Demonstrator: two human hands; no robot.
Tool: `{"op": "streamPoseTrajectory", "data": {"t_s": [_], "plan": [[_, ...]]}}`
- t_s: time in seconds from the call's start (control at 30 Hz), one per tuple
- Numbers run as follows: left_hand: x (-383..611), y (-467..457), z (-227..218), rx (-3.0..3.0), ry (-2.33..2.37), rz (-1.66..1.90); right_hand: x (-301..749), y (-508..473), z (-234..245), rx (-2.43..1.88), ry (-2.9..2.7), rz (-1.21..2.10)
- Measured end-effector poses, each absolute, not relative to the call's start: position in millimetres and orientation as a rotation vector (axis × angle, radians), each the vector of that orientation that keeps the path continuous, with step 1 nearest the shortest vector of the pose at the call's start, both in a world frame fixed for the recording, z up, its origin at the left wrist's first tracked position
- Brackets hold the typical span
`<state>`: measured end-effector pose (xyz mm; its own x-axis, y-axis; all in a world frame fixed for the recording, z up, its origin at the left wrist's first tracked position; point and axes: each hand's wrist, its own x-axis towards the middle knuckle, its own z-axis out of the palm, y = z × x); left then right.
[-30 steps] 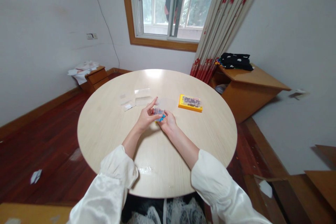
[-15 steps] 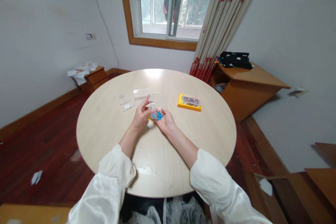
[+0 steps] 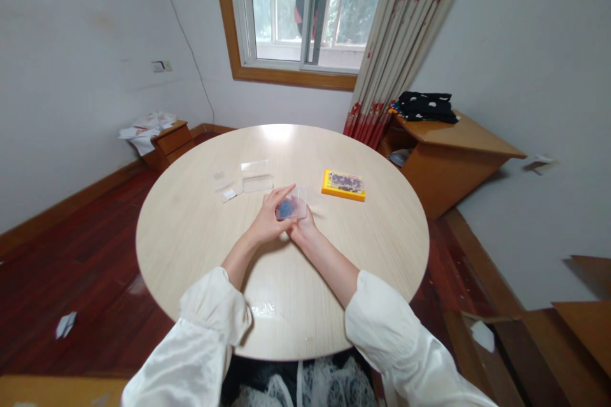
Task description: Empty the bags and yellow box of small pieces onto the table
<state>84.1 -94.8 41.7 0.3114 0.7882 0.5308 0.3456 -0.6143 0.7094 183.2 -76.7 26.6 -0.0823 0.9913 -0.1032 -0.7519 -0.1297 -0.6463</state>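
Observation:
My left hand (image 3: 270, 216) grips a clear plastic box (image 3: 300, 198) by its edges, tilted over my right palm. Through the clear plastic I see a cluster of small blue pieces (image 3: 285, 208). My right hand (image 3: 304, 229) is cupped palm up beneath, with the pieces in it; its fingers are mostly hidden behind the box and my left hand. Whether some of the blue pieces lie inside the box, I cannot tell.
On the round table (image 3: 200, 254) an open clear case (image 3: 256, 179) and a small white packet (image 3: 230, 194) lie to the left. A yellow box (image 3: 344, 185) with a clear window lies to the right. Wooden cabinets (image 3: 458, 165) stand beyond the table.
My left hand has swung the clear box from upright to lying over my right palm. The blue pieces, bare before, now show through plastic. Yellow pieces seen below are now hidden.

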Motion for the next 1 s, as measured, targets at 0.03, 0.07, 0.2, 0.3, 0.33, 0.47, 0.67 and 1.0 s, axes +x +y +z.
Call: {"op": "streamPoseTrajectory", "data": {"t_s": [0.03,0.07,0.2,0.3,0.33,0.47,0.67,1.0], "plan": [[84,-95,42,2.114,1.004,1.27,183,-77,27,-0.63,-0.486,1.626],[85,-95,42,2.11,1.003,1.291,184,-77,29,-0.636,-0.461,1.642],[83,-91,42,1.986,1.011,1.387,184,-78,33,-0.649,-0.394,1.681],[77,-85,41,1.762,1.001,1.497,185,-79,35,-0.702,-0.347,1.698],[74,-83,41,1.677,0.985,1.537,185,-80,36,-0.719,-0.33,1.709],[67,-77,40,1.372,0.857,1.66,186,-81,37,-0.767,-0.272,1.743],[64,-73,38,1.142,0.734,1.729,188,-83,38,-0.792,-0.322,1.722],[65,-75,35,1.46,0.973,1.589,179,-85,38,-0.783,-0.619,1.537]]}}
